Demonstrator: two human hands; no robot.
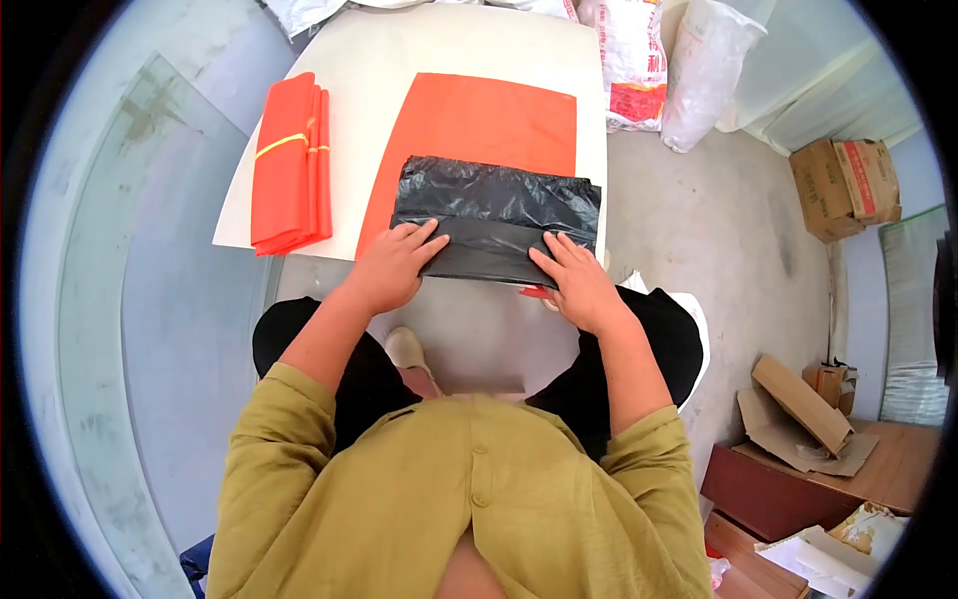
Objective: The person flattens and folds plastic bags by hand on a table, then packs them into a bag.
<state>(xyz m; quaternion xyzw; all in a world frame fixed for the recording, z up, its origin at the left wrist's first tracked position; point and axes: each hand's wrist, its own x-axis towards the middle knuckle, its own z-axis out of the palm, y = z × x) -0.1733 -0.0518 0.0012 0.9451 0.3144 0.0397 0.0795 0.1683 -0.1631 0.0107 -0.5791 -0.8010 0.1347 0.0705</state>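
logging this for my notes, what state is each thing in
black plastic: folded, creased
orange sheet: spread flat, partly covered
orange stack: folded, banded in yellow
left hand: open, on black plastic
right hand: open, on black plastic
printed sack: upright, looks filled
loose cardboard: opened out, bent

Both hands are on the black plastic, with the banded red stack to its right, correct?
No: the banded red stack is left of the black plastic, as the head view shows; the left hand and right hand are indeed on it.
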